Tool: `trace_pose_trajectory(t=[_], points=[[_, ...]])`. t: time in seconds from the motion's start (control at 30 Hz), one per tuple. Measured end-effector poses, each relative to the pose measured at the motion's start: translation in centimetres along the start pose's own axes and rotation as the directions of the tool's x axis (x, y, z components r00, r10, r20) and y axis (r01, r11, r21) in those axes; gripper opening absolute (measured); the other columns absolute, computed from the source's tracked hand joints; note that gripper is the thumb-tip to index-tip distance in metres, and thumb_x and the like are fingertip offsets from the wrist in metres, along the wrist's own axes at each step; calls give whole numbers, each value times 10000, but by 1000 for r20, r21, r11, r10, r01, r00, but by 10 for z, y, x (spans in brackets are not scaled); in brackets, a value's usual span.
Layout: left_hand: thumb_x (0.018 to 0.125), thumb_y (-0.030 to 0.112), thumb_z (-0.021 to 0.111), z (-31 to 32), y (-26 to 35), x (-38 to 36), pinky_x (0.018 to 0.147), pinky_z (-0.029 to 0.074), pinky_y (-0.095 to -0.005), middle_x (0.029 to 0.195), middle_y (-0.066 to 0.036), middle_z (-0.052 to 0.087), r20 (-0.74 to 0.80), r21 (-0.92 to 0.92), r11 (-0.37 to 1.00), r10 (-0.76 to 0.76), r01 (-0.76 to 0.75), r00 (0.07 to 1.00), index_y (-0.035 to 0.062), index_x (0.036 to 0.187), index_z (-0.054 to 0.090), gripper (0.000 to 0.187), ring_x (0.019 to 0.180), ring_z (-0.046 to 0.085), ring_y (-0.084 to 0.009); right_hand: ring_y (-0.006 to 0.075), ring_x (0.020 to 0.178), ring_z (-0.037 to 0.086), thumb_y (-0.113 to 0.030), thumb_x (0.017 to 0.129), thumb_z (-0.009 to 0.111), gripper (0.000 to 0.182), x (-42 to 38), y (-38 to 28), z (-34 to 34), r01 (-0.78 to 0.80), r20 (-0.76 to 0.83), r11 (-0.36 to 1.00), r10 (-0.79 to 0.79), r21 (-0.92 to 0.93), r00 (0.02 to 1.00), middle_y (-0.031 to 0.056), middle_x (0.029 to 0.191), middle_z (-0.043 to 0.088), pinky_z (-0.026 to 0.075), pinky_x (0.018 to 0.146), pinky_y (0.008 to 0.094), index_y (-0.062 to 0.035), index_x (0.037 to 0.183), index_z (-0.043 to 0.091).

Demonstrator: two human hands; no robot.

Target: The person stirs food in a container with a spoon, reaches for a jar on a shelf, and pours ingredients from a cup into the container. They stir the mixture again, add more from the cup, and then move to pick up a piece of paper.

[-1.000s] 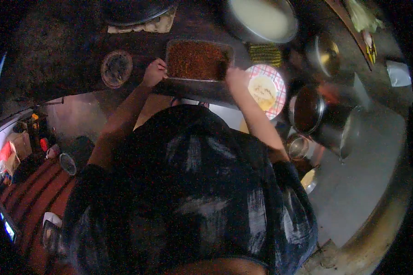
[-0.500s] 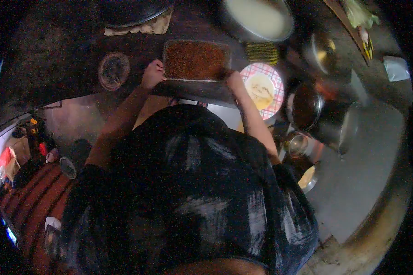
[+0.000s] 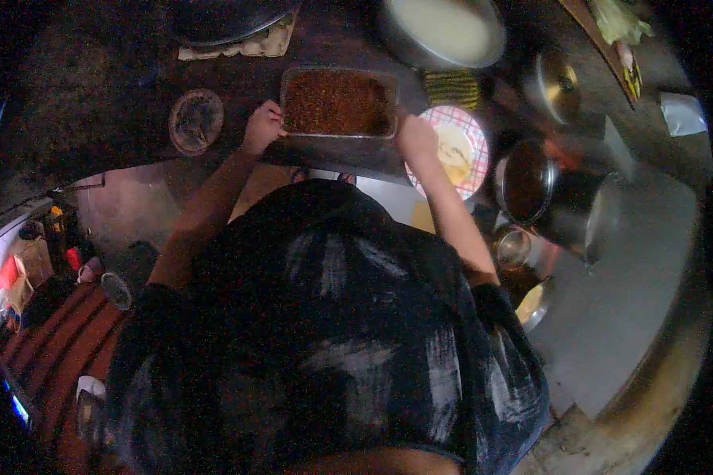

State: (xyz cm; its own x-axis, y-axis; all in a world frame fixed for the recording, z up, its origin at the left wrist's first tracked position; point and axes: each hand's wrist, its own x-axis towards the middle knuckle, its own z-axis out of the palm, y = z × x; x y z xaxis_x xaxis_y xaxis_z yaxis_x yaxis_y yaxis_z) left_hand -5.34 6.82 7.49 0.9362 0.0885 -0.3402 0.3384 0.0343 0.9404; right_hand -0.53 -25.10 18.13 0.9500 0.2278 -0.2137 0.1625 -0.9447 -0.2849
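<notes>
A rectangular glass dish (image 3: 339,103) filled with a reddish-brown crumbly food lies on the dark table. My left hand (image 3: 263,127) is closed at the dish's left edge, its fingers on the rim near the lower left corner. My right hand (image 3: 417,139) is beside the lower right corner, over the edge of a checked plate (image 3: 480,150); its fingers are too dark and blurred to make out. On the plate is a pale round area with yellowish liquid and dark specks.
A bowl of whitish liquid (image 3: 444,32) and a green-black sponge (image 3: 451,90) stand behind the plate. Pots (image 3: 528,182) are at the right. A round lid-like object (image 3: 196,122) lies left; a dark pan (image 3: 230,20) rests at the back.
My right hand has shifted a little right and down, away from the dish's right corner and further over the plate. My left hand has stayed at the dish's left edge.
</notes>
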Motion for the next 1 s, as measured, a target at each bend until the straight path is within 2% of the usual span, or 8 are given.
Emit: trace_pose_trajectory(t=[0.07, 0.33, 0.57, 0.7, 0.73, 0.8, 0.87, 1.0], points=[[696, -33, 433, 9, 13, -8, 441, 445, -287, 617, -98, 509, -69, 283, 957, 81, -59, 994, 8, 806, 445, 118, 509, 564, -191, 320, 726, 575, -150, 780, 374, 234, -4, -12, -22, -23, 82, 987, 36, -157, 996, 175, 768, 583, 456, 619, 410, -45, 788, 583], [714, -23, 451, 7, 16, -15, 397, 414, -279, 618, -99, 516, -55, 109, 994, 9, -3, 998, 18, 801, 430, 98, 490, 566, -176, 257, 710, 597, -118, 748, 429, 180, -31, -19, 2, 81, 202, 945, -17, -318, 979, 138, 772, 600, 474, 612, 369, -63, 785, 596], [718, -5, 454, 10, 22, -20, 399, 406, -274, 628, -85, 502, -70, 206, 976, -55, 69, 996, 34, 822, 424, 115, 477, 550, -158, 278, 745, 588, -143, 745, 438, 186, -4, 34, 87, -70, 101, 979, 51, 193, 994, 172, 717, 588, 465, 625, 390, -28, 735, 584], [711, -6, 449, 5, 20, -20, 417, 414, -264, 635, -79, 495, -14, 93, 994, -58, 59, 998, 34, 814, 421, 114, 484, 545, -158, 264, 673, 582, -74, 674, 482, 223, -3, 15, 80, -401, 328, 664, 239, 632, 914, 207, 739, 584, 432, 562, 330, 57, 828, 574], [708, -8, 450, 3, 11, -15, 425, 417, -262, 643, -82, 496, -10, 45, 999, -23, 23, 1000, 32, 815, 420, 118, 490, 546, -161, 264, 673, 582, -74, 674, 482, 223, 1, 22, 92, -399, 329, 662, 236, 635, 914, 207, 739, 584, 432, 562, 330, 57, 828, 574], [704, -10, 451, 4, 5, -15, 432, 420, -259, 650, -84, 496, -6, -3, 1000, 3, -3, 1000, 30, 816, 420, 123, 495, 546, -164, 199, 622, 558, -86, 693, 474, 219, 2, 33, 106, 19, 66, 809, -71, 588, 995, 173, 682, 578, 423, 541, 318, 24, 842, 592], [699, -14, 459, 9, 10, -21, 425, 415, -262, 663, -89, 499, -64, 245, 970, 15, 1, 998, 27, 813, 427, 126, 486, 543, -167, 286, 678, 550, -82, 670, 482, 180, 4, 36, 112, -38, 72, 797, -7, 603, 997, 190, 665, 567, 428, 621, 366, 34, 770, 577], [714, -2, 463, 1, -5, -14, 419, 413, -265, 656, -87, 493, -3, 160, 986, 51, -50, 999, 25, 811, 432, 105, 491, 549, -166, 384, 755, 542, -79, 661, 486, 165, 1, 33, 93, -68, 59, 806, 41, 588, 997, 218, 700, 565, 435, 694, 427, 51, 733, 559]])
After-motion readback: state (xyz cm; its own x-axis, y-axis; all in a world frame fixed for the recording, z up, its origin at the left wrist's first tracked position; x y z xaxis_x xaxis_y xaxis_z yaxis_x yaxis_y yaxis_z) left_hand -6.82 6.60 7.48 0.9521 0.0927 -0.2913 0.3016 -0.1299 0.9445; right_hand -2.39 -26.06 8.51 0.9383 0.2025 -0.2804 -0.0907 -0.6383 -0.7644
